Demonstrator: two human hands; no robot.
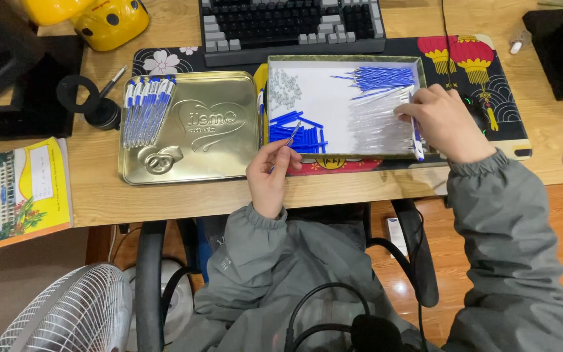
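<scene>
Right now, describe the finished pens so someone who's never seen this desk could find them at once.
Start at the gold tin lid lying left of the white-lined parts box. Along the lid's left edge lies a row of assembled pens. Unlike the loose blue refills and clear barrels in the box, these have white caps and lie complete, side by side.

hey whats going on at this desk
A person seated at a wooden desk is handling pen parts. The left hand pinches a small spring over a white-lined tray holding blue pieces, blue refills and clear barrels. The right hand holds a pen at the barrel pile. Finished pens lie on a gold tin lid to the left.
</scene>
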